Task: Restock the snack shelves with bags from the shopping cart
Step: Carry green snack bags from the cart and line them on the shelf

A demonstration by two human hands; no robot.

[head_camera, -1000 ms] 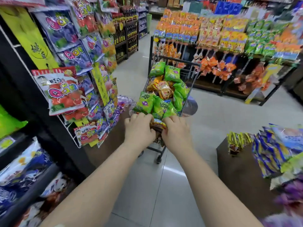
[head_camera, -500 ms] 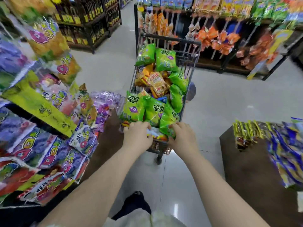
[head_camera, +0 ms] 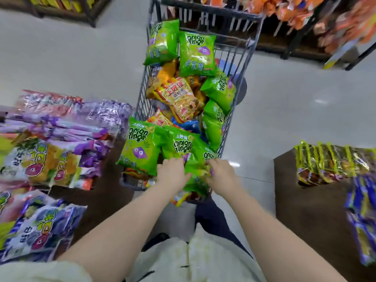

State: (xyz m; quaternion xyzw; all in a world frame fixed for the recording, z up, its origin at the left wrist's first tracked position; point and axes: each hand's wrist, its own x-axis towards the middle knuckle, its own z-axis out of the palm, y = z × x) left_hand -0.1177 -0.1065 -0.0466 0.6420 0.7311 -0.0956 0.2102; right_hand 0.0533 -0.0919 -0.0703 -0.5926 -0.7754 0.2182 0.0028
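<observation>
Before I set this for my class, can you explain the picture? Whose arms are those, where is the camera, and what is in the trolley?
There is no machine: a person wears a wide-angle camera on the head, so you look down along their bare arms. The left hand and right hand both grip a crumpled green onion-ring snack bag at the near end of a dark wire shopping cart. The cart holds more green bags and orange-red snack bags. Purple and yellow packets fill shelves on the left; a brown stand with yellow-edged packets stands on the right.
</observation>
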